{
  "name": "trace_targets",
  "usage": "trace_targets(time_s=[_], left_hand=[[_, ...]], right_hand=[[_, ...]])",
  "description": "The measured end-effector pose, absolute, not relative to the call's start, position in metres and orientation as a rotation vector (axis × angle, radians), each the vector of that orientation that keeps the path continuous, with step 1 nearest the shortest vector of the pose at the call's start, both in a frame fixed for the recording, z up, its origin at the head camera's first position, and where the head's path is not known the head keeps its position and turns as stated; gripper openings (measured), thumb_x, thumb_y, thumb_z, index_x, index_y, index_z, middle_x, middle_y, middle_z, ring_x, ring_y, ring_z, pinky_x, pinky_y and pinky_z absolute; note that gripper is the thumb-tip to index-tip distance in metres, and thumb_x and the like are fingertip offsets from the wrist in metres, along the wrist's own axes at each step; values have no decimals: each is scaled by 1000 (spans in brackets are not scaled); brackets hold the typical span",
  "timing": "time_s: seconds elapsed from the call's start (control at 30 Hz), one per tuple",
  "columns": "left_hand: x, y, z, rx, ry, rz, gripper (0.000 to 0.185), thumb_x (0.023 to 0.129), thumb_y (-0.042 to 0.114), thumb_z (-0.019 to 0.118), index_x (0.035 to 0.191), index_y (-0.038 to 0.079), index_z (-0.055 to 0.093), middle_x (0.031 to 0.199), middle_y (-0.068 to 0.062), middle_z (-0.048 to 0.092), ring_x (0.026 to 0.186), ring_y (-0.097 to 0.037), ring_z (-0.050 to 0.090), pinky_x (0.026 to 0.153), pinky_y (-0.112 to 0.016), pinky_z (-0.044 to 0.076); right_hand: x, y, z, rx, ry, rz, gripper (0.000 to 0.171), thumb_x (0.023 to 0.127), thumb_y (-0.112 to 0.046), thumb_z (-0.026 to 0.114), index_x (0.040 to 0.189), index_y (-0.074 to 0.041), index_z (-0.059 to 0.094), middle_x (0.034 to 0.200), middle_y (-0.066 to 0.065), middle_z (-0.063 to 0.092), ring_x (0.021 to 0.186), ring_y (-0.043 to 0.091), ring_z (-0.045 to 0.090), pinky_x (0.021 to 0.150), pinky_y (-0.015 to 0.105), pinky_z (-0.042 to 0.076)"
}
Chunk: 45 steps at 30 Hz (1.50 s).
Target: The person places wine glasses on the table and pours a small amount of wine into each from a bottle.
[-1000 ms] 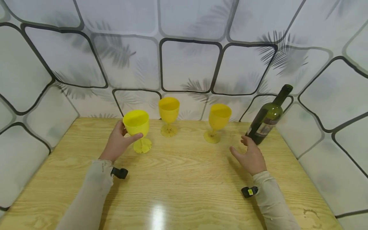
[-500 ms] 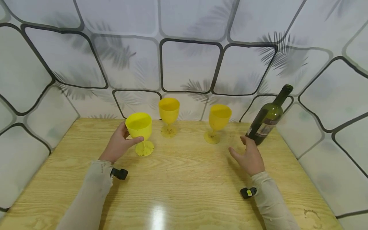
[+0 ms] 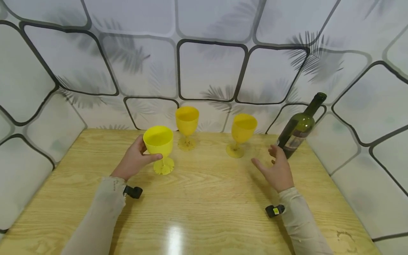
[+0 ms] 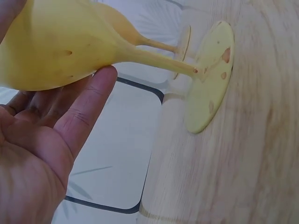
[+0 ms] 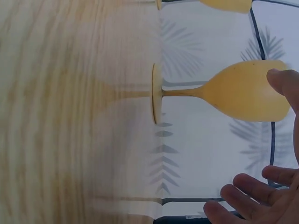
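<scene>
The nearest yellow goblet [image 3: 159,146] is held by its bowl in the left hand [image 3: 134,160], thumb and fingers curled round it, its foot on or just above the wooden table [image 3: 204,205] in front of the middle goblet [image 3: 187,126]. The right hand [image 3: 278,170] is spread and holds nothing, its fingertips just beside the green bottle [image 3: 297,129], with the right goblet [image 3: 242,134] nearby. The goblet is best kept upright and moved slowly, so that the foot is set flat and the neighbouring stems are not knocked.

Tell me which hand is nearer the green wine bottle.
Right. The right hand is open just in front of the green wine bottle; the left hand grips a yellow goblet far across the table.
</scene>
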<state>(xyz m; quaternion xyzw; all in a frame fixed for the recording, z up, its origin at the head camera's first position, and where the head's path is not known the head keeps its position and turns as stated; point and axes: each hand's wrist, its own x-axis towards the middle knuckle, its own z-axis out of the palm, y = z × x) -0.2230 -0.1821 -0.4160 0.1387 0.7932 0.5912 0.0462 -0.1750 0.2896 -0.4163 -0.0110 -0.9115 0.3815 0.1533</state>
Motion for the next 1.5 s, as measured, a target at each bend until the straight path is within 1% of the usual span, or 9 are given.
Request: trace_targets(time_s=[0.37,0.5,0.6,0.73,0.87,0.97,1.07,1.3,1.5], left_hand=[[-222,-175,-415,488,2307,1848,84,90,26,83,156,18,31,148,-9,50,128,-30,56,94,-31,57],[-221,-174,-413,492,2323,1819,84,89,24,85,154,16,33,146,-11,51,127,-29,56,93,-31,57],[-219,-173,-412,514,2313,1791,83,88,22,85,153,15,33,145,-13,52,125,-30,57,93,-33,58],[-218,-171,-410,520,2295,1749,82,88,24,86,151,16,34,144,-13,52,124,-31,58,93,-35,58],[-218,-169,-409,530,2273,1741,81,87,23,86,150,17,35,143,-12,52,123,-32,59,92,-36,59],[-218,-167,-409,559,2239,1750,81,88,21,86,150,17,34,143,-14,51,122,-33,60,91,-37,59],[-217,-166,-408,575,2219,1751,82,88,20,85,151,18,33,144,-14,50,121,-33,62,91,-37,60],[-215,-164,-407,619,2202,1746,86,90,18,84,155,21,28,147,-14,46,125,-34,60,94,-39,59],[-212,-158,-401,611,2250,1777,110,89,20,85,166,31,7,160,-7,35,140,-32,47,116,-55,38]], right_hand=[[-182,294,-388,-98,-2369,1162,82,89,-31,84,149,2,39,142,25,50,132,39,50,109,54,46],[-182,303,-382,-164,-2295,1112,77,88,-27,84,145,2,42,128,22,56,114,32,58,96,33,51],[-182,313,-379,-234,-2231,1059,72,87,-27,85,139,1,44,111,12,55,96,23,54,81,21,42],[-185,331,-378,-356,-2123,1068,64,85,-34,86,128,-11,45,103,-5,41,91,13,42,79,22,34],[-194,352,-379,-455,-2066,1171,72,82,-40,86,133,-19,40,116,-9,37,103,10,41,87,26,37],[-201,368,-379,-495,-2105,1299,91,84,-41,85,151,-20,28,143,-1,35,127,15,41,106,32,38],[-206,380,-378,-497,-2179,1401,107,86,-40,82,162,-21,9,163,11,22,148,24,29,122,40,28],[-216,396,-381,-412,-2310,1459,112,92,-38,77,164,-21,-7,169,16,13,157,31,18,127,46,20],[-226,398,-381,-418,-2315,1474,113,92,-40,78,165,-21,-6,169,15,16,156,29,24,125,46,25]])
